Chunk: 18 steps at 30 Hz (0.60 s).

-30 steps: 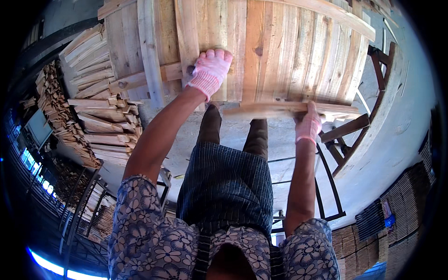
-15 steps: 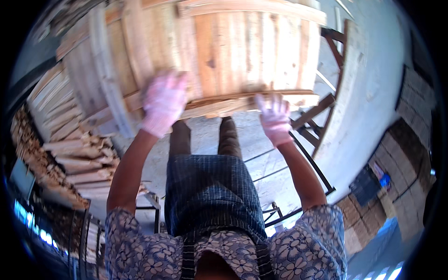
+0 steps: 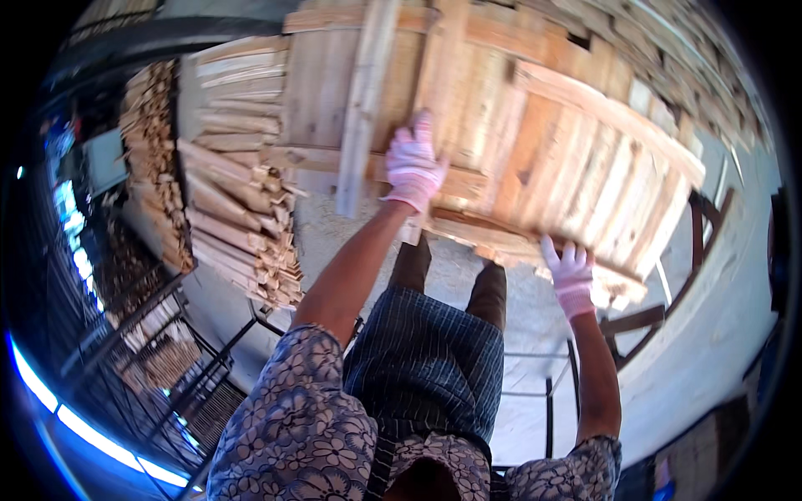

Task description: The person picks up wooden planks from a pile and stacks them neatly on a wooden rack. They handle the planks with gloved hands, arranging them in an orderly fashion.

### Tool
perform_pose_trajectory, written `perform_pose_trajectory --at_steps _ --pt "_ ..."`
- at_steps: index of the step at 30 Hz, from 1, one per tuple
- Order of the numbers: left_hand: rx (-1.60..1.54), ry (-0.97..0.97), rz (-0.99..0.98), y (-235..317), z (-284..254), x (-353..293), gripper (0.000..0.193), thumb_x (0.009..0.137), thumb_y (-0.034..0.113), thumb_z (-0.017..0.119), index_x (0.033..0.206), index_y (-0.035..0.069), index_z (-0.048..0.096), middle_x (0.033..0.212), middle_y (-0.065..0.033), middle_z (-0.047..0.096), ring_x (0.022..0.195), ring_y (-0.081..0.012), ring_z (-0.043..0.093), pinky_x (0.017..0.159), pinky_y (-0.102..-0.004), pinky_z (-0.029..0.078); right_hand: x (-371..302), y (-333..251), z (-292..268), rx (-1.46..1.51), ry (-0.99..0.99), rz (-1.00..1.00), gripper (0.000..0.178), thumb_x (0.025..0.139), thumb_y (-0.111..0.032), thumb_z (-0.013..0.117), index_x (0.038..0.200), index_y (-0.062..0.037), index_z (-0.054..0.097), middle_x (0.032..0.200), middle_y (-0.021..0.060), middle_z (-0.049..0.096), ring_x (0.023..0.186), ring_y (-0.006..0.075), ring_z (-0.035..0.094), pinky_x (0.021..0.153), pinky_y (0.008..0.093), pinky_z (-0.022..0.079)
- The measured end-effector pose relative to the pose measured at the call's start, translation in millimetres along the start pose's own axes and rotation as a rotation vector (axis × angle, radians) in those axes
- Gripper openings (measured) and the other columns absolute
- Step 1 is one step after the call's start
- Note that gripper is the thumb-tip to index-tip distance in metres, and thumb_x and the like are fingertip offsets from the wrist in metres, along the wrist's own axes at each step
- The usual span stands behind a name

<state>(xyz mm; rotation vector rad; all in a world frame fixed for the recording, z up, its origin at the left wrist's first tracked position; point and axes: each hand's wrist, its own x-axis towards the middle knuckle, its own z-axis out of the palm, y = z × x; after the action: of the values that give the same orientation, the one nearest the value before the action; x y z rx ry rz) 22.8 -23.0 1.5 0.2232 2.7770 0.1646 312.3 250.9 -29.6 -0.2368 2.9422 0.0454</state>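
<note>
Pink-gloved left hand [image 3: 415, 171] twelve o'clock, grip unclear; pink-gloved right hand [image 3: 571, 274] three o'clock, fingers spread at edge of pale slatted wooden panel [image 3: 576, 171]. Seemingly aligning; next wants steady pressure.

I can read no text, label, brand, number or sign. I find no legible marking on the wooden panel [image 3: 576, 171] at two o'clock, the stacked slats [image 3: 234, 209] between nine and ten, or my apron [image 3: 426, 355] at six. The rim is too blurred to judge.
</note>
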Motion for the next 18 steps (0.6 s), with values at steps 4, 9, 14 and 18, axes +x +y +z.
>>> perform_pose_trajectory --at_steps 4,9,14,18 --pt "-0.010 -0.042 -0.026 12.8 -10.4 0.4 0.092 0.081 0.033 0.076 0.156 0.024 0.025 0.126 -0.0207 0.049 0.116 -0.0389 0.054 0.098 -0.0514 0.046 4.3 15.2 -7.5 -0.042 -0.184 -0.078 0.066 0.090 -0.017 0.055 0.153 -0.0288 0.037 0.108 0.0146 0.054 0.090 0.0328 0.056 0.082 0.0528 0.047" --pt "-0.199 -0.071 -0.060 -10.8 -31.1 -12.6 0.089 0.081 0.032 0.076 0.155 0.025 0.028 0.129 -0.0207 0.050 0.118 -0.0384 0.054 0.102 -0.0504 0.044 71.7 -0.5 -88.5 0.095 -0.409 -0.086 0.075 0.077 -0.029 0.074 0.146 -0.0214 0.044 0.117 0.0112 0.056 0.107 0.0284 0.057 0.091 0.0499 0.045" --pt "-0.325 -0.066 -0.074 -75.9 -75.0 -52.6 0.087 0.078 0.029 0.077 0.153 0.024 0.034 0.129 -0.0224 0.051 0.118 -0.0424 0.056 0.100 -0.0506 0.048 125.3 -65.0 -117.6 0.606 -0.284 0.079 0.064 0.084 -0.027 0.072 0.142 -0.0141 0.049 0.121 0.0162 0.059 0.110 0.0374 0.058 0.093 0.0495 0.048" --pt "-0.366 -0.057 -0.176 -157.5 -108.1 -56.4 0.084 0.078 0.031 0.078 0.151 0.021 0.037 0.126 -0.0226 0.054 0.116 -0.0432 0.057 0.098 -0.0504 0.049 219.0 -139.6 -131.8 0.976 -0.064 0.173 0.063 0.090 -0.024 0.068 0.147 -0.0084 0.047 0.122 0.0243 0.056 0.112 0.0454 0.058 0.098 0.0487 0.049"
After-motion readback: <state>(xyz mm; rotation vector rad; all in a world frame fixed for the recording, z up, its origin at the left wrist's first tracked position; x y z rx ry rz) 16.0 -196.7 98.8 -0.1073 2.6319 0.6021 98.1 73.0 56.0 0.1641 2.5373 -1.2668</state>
